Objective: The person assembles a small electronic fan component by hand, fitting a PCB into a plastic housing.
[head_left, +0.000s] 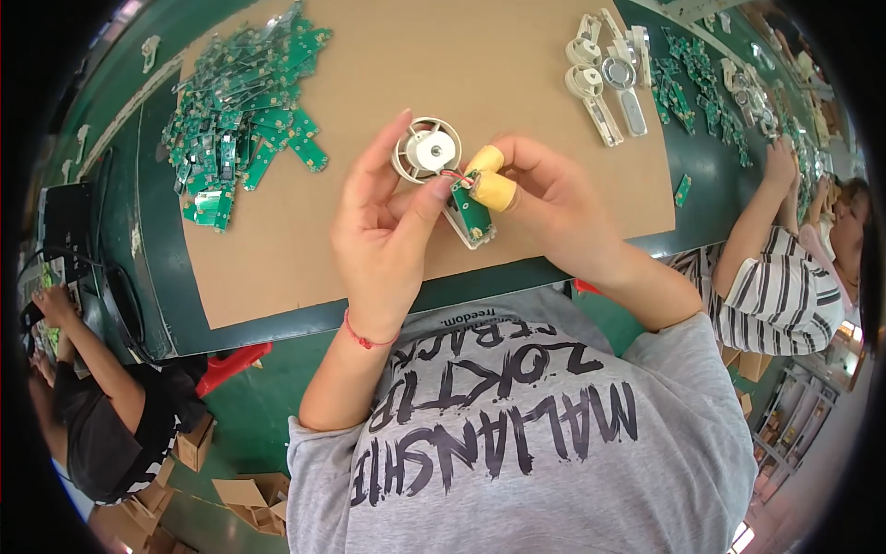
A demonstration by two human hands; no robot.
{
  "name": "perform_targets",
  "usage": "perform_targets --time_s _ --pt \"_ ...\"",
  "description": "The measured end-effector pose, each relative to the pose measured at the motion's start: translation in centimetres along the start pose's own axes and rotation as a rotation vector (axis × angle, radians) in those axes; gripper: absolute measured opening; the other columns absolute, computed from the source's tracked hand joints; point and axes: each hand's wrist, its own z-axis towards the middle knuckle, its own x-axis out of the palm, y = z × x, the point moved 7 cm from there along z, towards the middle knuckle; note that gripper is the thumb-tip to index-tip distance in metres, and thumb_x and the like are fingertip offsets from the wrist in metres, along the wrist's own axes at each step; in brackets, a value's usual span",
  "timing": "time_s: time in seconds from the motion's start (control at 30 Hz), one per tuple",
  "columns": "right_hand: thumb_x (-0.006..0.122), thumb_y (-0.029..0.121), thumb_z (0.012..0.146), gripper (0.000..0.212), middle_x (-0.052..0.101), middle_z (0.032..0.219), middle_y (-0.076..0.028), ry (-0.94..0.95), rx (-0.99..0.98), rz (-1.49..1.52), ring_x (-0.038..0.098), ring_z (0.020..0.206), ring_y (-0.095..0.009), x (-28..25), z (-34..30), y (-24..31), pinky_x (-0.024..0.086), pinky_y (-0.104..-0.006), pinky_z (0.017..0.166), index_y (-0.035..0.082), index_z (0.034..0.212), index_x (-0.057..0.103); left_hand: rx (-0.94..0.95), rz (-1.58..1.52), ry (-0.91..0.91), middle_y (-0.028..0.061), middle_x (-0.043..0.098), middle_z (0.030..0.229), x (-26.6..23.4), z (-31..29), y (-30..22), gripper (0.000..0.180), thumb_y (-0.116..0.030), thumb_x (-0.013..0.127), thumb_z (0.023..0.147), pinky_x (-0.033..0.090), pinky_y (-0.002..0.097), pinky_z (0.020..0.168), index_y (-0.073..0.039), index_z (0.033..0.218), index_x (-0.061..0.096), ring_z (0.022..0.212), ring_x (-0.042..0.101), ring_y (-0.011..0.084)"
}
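Observation:
Over the cardboard sheet, my left hand (388,212) is closed around a white handheld fan housing (427,148), its round cage and white hub tilted up. A narrow green circuit board (473,214) lies in the housing's handle. Thin red and dark wires (454,174) run from the hub to the board's upper end, where my left thumb presses. Yellow covers wrap the thumb and index finger of my right hand (554,198). These two fingers pinch at the wire ends on the board, and their tips hide the exact contact.
A heap of green circuit boards (242,111) covers the sheet's left side. Several white fan housings (586,78) lie at the far right. More boards (701,78) are on the dark green table (157,231) beyond. Other people work at both sides, and open cardboard boxes (254,499) stand on the floor.

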Motion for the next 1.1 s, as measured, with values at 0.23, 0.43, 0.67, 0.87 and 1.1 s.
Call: perform_targets --time_s 0.23,0.43,0.67,0.87,1.1 --pt "0.057 0.008 0.084 0.010 0.053 0.079 -0.001 -0.122 -0.290 -0.227 0.047 0.061 -0.007 -0.3 0.2 1.3 0.041 -0.0208 0.058 0.000 0.090 0.056 -0.014 -0.047 -0.025 0.0131 0.054 0.114 0.1 0.4 0.0 0.045 -0.001 0.054 0.086 0.052 0.0258 0.076 0.002 0.128 0.037 0.098 0.057 0.0170" --pt "0.060 0.004 0.081 0.010 0.053 0.081 -0.006 -0.074 -0.316 -0.523 0.053 0.074 -0.014 0.2 0.6 3.2 0.046 -0.0260 0.066 -0.001 0.088 0.056 -0.064 -0.042 -0.051 0.0106 0.055 0.113 -0.1 0.7 -0.3 0.044 -0.002 0.053 0.087 0.052 0.0240 0.072 0.001 0.128 0.040 0.095 0.057 0.0147" --pt "0.063 0.006 0.078 0.030 0.050 0.089 -0.011 -0.236 -0.235 -0.627 0.053 0.071 -0.018 -0.6 1.0 2.3 0.044 -0.0299 0.061 0.002 0.102 0.046 -0.032 0.057 -0.087 0.0102 0.054 0.116 -0.6 0.5 0.2 0.044 -0.005 0.053 0.087 0.048 0.0245 0.077 0.002 0.128 0.039 0.098 0.055 0.0149" --pt "0.049 0.019 0.089 0.019 0.058 0.066 -0.008 0.212 -0.006 -0.397 0.059 0.055 -0.014 1.2 3.1 1.2 0.045 -0.0274 0.048 0.000 0.085 0.054 0.100 -0.099 -0.167 0.0122 0.049 0.121 -0.3 1.6 -1.2 0.048 0.003 0.054 0.085 0.042 0.0292 0.091 0.003 0.129 0.036 0.108 0.051 0.0171" --pt "0.041 0.025 0.092 0.028 0.053 0.062 -0.002 0.163 0.256 -0.013 0.052 0.057 -0.009 0.8 8.4 1.6 0.042 -0.0231 0.052 0.005 0.080 0.056 0.260 0.041 -0.220 0.0175 0.024 0.140 -1.6 4.5 -2.2 0.083 -0.013 0.064 0.080 0.023 0.0380 0.103 -0.006 0.141 0.007 0.126 0.031 0.0274"
